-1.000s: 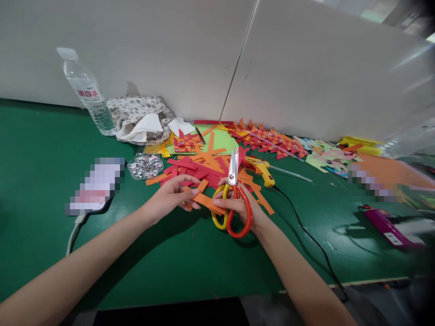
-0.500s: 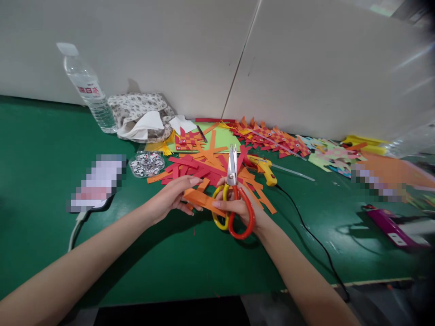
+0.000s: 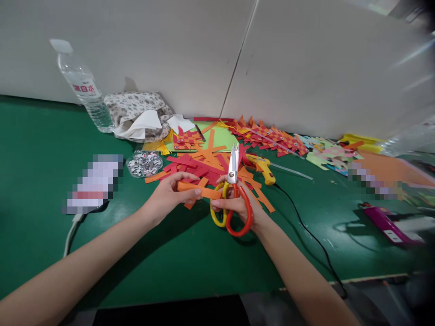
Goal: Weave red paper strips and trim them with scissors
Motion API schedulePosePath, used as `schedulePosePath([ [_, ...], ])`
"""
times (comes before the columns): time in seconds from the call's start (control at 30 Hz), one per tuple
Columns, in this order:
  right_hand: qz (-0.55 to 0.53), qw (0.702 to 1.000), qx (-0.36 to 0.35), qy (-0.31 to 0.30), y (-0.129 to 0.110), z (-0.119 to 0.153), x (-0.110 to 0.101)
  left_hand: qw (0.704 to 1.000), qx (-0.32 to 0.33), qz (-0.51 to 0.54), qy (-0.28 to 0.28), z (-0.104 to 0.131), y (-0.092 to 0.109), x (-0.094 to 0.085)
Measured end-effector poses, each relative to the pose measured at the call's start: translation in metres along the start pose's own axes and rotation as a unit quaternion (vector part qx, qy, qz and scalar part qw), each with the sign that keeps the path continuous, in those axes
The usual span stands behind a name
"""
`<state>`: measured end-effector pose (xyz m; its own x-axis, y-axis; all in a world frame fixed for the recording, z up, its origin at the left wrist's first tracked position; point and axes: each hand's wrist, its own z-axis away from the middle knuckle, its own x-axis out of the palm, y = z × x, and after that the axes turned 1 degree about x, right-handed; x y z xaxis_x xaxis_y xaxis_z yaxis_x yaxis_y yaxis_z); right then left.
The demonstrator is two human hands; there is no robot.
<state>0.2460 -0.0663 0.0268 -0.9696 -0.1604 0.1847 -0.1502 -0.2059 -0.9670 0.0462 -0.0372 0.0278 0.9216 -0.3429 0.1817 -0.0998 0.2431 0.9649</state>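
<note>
We are holding a flat orange paper strip point(image 3: 197, 190) just above the green surface point(image 3: 204, 262), its long axis running left to right, our left hand point(image 3: 170, 195) pinching its left end with closed fingers. Its right end is reaching toward our right hand point(image 3: 238, 206), which is gripping the red-and-yellow-handled scissors point(image 3: 233, 194), blades shut and pointing away, directly beside the strip.

L hand point(image 3: 170, 195) pinches orange paper strip point(image 3: 199, 190); R hand point(image 3: 239, 206) grips scissors point(image 3: 234, 194), blades shut, pointing up.

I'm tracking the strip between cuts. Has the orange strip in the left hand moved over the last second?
Yes. The orange strip has lifted and levelled out: it slanted down toward the scissors' handles, and now lies nearly flat across them, higher up.
</note>
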Motion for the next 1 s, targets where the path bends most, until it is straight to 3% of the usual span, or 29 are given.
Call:
schedulePosePath([
  [0.13, 0.006, 0.997, -0.054, 0.054, -0.0014, -0.0010, -0.0016, 0.999, 0.021, 0.012, 0.030, -0.0015, -0.0020, -0.0022],
  [0.3, 0.041, 0.991, -0.101, 0.078, -0.0005, -0.0011, -0.0032, 0.999, 0.028, 0.010, 0.038, -0.0009, -0.0016, -0.0017],
  [1.0, 0.060, 0.985, -0.122, 0.107, -0.0024, -0.0018, 0.0020, 0.999, 0.029, -0.028, 0.028, 0.0006, -0.0021, 0.0009],
])
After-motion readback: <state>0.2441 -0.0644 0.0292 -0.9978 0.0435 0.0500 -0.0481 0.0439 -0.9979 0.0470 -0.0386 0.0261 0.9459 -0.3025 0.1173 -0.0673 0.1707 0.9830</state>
